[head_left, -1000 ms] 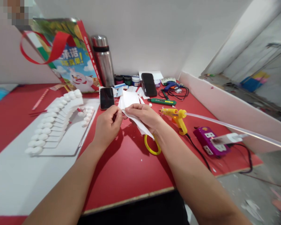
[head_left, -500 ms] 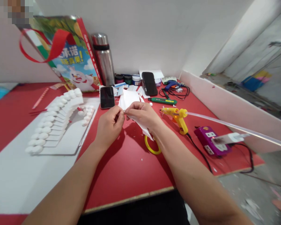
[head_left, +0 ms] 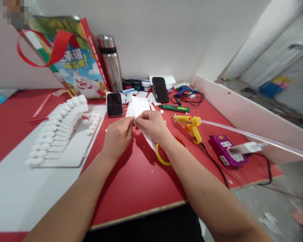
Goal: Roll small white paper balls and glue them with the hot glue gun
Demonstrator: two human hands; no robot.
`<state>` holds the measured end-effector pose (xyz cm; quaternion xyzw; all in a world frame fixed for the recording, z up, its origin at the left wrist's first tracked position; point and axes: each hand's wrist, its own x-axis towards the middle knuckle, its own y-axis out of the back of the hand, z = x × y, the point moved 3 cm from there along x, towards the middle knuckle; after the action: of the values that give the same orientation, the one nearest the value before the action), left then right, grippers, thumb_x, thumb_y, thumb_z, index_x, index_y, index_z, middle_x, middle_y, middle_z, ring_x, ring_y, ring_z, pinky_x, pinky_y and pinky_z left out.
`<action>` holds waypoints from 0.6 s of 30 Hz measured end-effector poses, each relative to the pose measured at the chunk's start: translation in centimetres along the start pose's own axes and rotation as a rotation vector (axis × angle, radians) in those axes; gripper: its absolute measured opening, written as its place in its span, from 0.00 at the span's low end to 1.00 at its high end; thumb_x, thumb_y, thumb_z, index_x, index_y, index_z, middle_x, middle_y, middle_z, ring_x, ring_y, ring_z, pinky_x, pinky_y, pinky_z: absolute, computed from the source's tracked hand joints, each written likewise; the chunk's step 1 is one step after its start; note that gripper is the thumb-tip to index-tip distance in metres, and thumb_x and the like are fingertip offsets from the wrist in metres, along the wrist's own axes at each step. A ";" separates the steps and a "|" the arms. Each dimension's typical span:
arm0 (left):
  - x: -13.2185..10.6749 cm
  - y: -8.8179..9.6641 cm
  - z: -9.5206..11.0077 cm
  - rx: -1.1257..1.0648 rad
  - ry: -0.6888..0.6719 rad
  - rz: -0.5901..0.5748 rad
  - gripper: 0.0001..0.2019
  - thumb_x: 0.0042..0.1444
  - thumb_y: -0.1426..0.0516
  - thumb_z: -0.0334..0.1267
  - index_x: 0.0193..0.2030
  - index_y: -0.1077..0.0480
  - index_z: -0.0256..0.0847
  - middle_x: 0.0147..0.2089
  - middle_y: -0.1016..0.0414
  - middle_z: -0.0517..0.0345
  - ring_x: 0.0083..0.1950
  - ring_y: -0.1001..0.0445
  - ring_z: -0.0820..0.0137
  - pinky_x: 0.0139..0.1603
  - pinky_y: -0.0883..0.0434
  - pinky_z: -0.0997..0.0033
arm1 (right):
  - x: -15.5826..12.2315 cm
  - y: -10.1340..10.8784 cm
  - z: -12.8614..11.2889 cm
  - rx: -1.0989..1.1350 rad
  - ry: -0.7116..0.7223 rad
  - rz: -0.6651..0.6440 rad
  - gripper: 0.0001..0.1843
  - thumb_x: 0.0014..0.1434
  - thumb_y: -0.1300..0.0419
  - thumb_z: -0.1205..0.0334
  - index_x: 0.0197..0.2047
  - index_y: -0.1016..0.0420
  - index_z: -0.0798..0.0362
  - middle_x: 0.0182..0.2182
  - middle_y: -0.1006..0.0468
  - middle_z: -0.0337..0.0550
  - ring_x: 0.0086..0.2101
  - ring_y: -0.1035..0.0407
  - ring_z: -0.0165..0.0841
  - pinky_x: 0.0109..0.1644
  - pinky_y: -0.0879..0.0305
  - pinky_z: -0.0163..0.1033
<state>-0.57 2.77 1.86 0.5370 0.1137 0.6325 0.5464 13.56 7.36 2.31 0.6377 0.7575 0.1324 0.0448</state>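
My left hand [head_left: 119,136] and my right hand [head_left: 153,126] meet over the table, both closed in a pinch with fingertips together. A tiny white bit shows between the fingertips; its kind is too small to tell. Thin white paper [head_left: 139,104] stands up behind the fingers, and a white strip of it [head_left: 149,142] hangs below my right hand, which grips it. Under my right wrist lie a yellow ring handle [head_left: 162,160] and a red one, apparently scissors, partly hidden by the arm.
To the left, a white curved model [head_left: 63,124] edged with white puffs lies on white board. A yellow glue gun [head_left: 190,125], purple power strip [head_left: 228,151] and green cutter [head_left: 175,108] are on the right. Phones [head_left: 114,105], a steel flask [head_left: 110,64] and a printed box [head_left: 75,60] stand behind.
My left hand has turned slightly, its fingers more extended toward the right fingertips. The hanging paper has moved a little left. A red handle now shows beside my right wrist.
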 end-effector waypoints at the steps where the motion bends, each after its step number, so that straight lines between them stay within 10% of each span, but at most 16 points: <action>1: 0.0 0.1 0.0 -0.046 0.029 0.020 0.13 0.69 0.48 0.34 0.48 0.22 0.35 0.37 0.16 0.48 0.36 0.20 0.62 0.42 0.30 0.64 | 0.0 -0.1 0.0 0.016 -0.003 0.002 0.07 0.48 0.40 0.62 0.23 0.26 0.55 0.21 0.26 0.38 0.26 0.35 0.28 0.31 0.42 0.34; 10: -0.2 0.6 0.1 -0.378 0.308 0.110 0.10 0.67 0.42 0.40 0.39 0.22 0.38 0.26 0.20 0.61 0.24 0.22 0.71 0.32 0.28 0.73 | -0.1 -0.4 0.0 0.177 -0.006 -0.013 0.06 0.48 0.37 0.61 0.24 0.26 0.55 0.23 0.22 0.39 0.27 0.31 0.29 0.32 0.37 0.35; 18: -0.4 0.5 0.4 -0.145 0.016 0.174 0.10 0.68 0.43 0.36 0.44 0.21 0.35 0.31 0.17 0.54 0.32 0.18 0.67 0.38 0.27 0.70 | 0.0 -0.1 0.3 0.132 0.000 0.035 0.06 0.48 0.38 0.62 0.23 0.26 0.55 0.22 0.24 0.38 0.26 0.33 0.29 0.31 0.39 0.34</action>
<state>-0.60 2.13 2.16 0.4988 0.0249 0.6885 0.5259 13.50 7.41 2.01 0.6523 0.7534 0.0828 0.0003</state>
